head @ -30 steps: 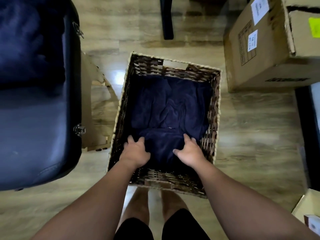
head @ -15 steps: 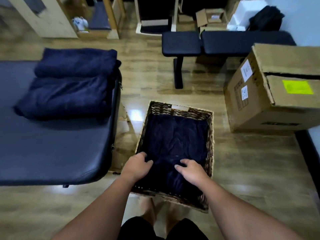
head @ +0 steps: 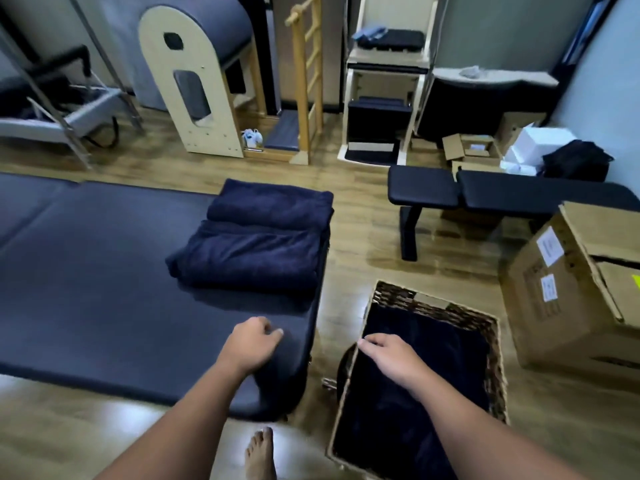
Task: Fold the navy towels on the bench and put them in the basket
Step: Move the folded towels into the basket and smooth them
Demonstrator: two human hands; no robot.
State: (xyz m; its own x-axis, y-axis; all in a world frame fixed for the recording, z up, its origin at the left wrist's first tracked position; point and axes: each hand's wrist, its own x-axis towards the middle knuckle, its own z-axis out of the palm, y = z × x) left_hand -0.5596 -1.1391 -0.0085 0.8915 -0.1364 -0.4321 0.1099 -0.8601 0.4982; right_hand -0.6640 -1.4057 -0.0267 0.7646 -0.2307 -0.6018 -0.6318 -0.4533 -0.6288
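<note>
On the left, the dark padded bench [head: 86, 271] stretches across the floor, and two folded navy towels [head: 256, 244] sit stacked near its right end, the upper one set toward the far edge. Just in front of that stack, the left hand [head: 251, 344] hangs over the bench's near right corner, fingers loosely curled, holding nothing. A bare foot [head: 259, 455] shows on the wooden floor below. Moving right, the wicker basket [head: 491, 341] stands just beside the bench, with a navy towel [head: 415, 427] already lying inside it. The right hand [head: 391, 356] hovers over the basket's left side, fingers relaxed and empty. Farther right, a cardboard box [head: 554, 306] stands near the basket.
</note>
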